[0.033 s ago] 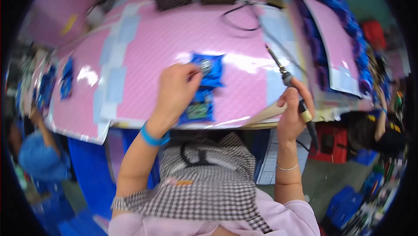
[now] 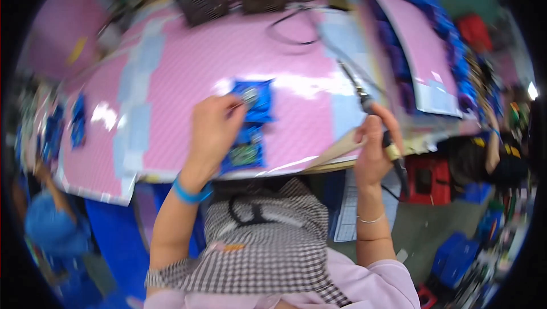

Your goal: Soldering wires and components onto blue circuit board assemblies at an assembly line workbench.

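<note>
Packet [image 2: 262, 112] of shiny blue wrap, squarish with no clear long axis, lies at two o'clock from the nearer left hand [image 2: 213, 129] and ten o'clock from the right hand [image 2: 375, 149]. The left thumb and finger pinch beside its silvery part [image 2: 249, 97]; what they grip, I cannot tell. Right fingers curl around a slim, dark soldering iron [image 2: 364, 99], tip toward eleven. Against the earlier frame, the packet sits farther toward eight o'clock in view; the hands' poses match.

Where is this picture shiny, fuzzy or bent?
In the head view, white glare patches the glossy pink table covering; also in that view, the left hand and farther blue plastic packet look blurred, probably from movement; there too, the fisheye lens bows the covering's near edge.
</note>
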Motion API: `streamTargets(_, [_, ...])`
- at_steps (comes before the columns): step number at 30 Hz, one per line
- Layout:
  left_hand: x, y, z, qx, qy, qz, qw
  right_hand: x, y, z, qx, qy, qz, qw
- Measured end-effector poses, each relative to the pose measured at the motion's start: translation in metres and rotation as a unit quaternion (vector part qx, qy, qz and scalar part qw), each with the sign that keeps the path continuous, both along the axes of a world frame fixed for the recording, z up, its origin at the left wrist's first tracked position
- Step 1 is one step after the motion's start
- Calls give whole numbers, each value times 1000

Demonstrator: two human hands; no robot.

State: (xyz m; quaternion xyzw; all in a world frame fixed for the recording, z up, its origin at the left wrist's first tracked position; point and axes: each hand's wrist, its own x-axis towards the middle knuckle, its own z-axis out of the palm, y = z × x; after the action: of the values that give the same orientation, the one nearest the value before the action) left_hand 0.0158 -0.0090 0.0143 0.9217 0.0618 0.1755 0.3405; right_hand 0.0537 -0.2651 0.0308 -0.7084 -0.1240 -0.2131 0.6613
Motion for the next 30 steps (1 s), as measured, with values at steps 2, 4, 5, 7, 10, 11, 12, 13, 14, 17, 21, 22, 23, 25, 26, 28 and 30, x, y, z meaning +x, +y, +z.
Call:
streamTargets(2, [-9, 10, -4, -44, 16, 29, 998, 4, -4, 3, -1, -9, -22, 1000])
streamTargets(4, [-14, 8, -1, -31, 13, 33, 999, 15, -25, 6, 34, -75, 10, 997])
streamTargets(5, [-18, 7, 4, -19, 12, 38, 999, 18, -35, 17, 51, -81, -9, 995])
streamTargets(7, [-20, 2, 9, -2, -33, 26, 999, 30, -61, 34, 77, -82, -115, 987])
streamTargets(10, [-25, -3, 19, 30, -90, 38, 995, 87, -143, 41, -29, -174, -321, 930])
streamTargets(11, [-29, -5, 23, 50, -102, 63, 992, 106, -173, 41, -107, -189, -373, 902])
streamTargets(12, [-31, -10, 27, 50, -105, 64, 991, 122, -199, 42, -184, -201, -421, 865])
streamTargets(13, [-34, -15, 30, 70, -41, 35, 996, 135, -219, 42, -219, -180, -442, 851])
streamTargets(14, [-39, -18, 34, 93, 25, 12, 995, 150, -236, 38, -250, -156, -458, 839])
streamTargets(17, [-30, -21, 28, 179, 48, -27, 982, 191, -290, 16, -321, -79, -459, 825])
streamTargets(21, [-36, -4, 7, 216, 85, -25, 972, 225, -318, -17, -422, -137, -427, 788])
streamTargets(22, [-35, 3, 1, 205, 108, -5, 973, 218, -313, -7, -386, -23, -412, 825])
streamTargets(23, [-25, 12, -2, 194, 40, -22, 980, 219, -391, -20, -423, -83, -488, 759])
streamTargets(25, [-29, 49, -9, 231, 49, 64, 970, 214, -378, -41, -359, -159, -425, 816])
streamTargets(26, [-43, 77, -9, 243, 72, 116, 960, 176, -290, 15, -291, -415, -307, 806])
streamTargets(28, [-44, 128, -12, 261, 97, 177, 944, 189, -382, -12, -343, -192, -446, 804])
streamTargets(30, [-58, 195, -15, 267, 141, 255, 919, 207, -356, -18, -287, -233, -372, 851])
